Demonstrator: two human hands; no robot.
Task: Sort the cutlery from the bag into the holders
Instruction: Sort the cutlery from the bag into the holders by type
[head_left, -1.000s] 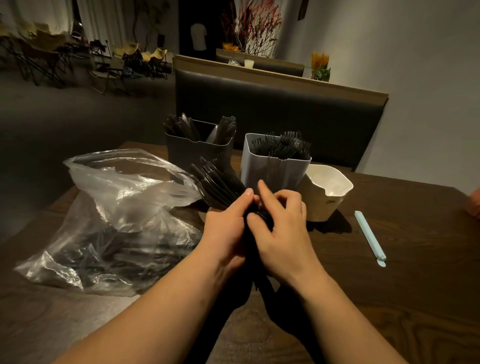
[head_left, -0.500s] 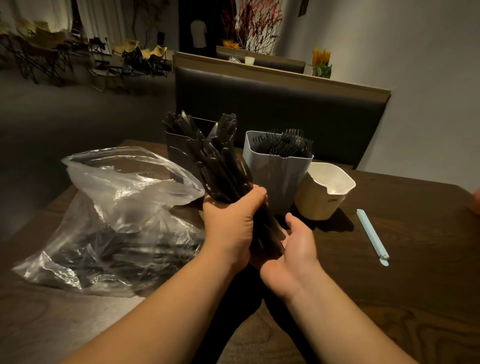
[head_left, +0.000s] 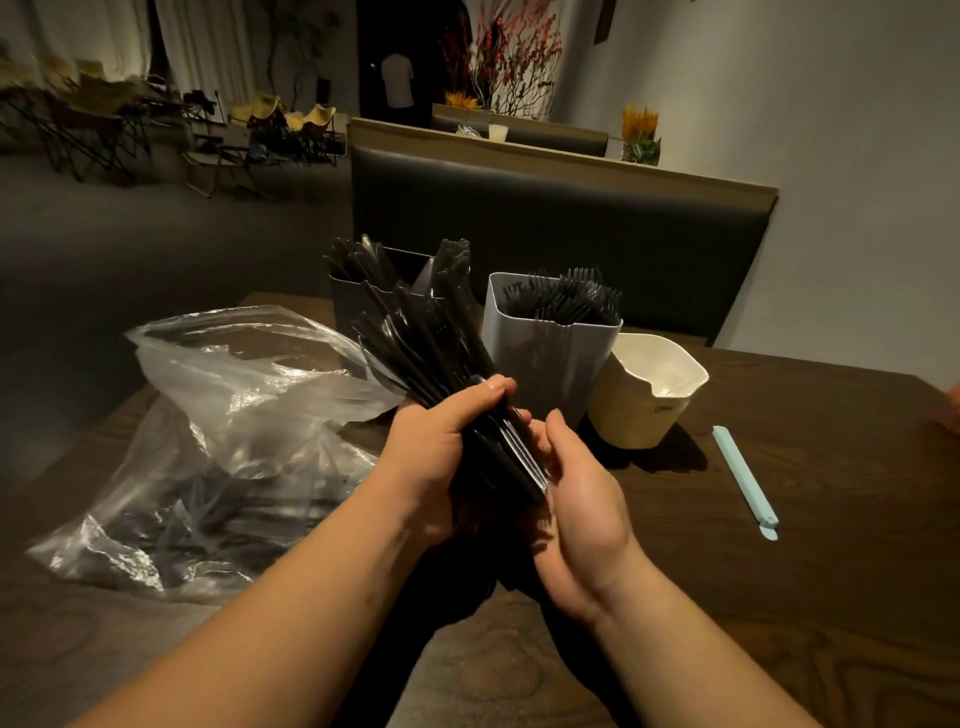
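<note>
Head view. Left hand (head_left: 436, 447) grips a bundle of black cutlery (head_left: 426, 338) mid-length, its tips fanned upward in front of the dark holder (head_left: 358, 306). Right hand (head_left: 582, 499) is flat-fingered, palm against the handle ends. The clear bag (head_left: 218, 415), with more cutlery inside, slumps toward the table's (head_left: 779, 597) left edge. White holder (head_left: 545, 358), full of forks, stands just beside the cream holder (head_left: 644, 410), near the far edge. Bare wood lies right, around a blue clip (head_left: 743, 478).
</note>
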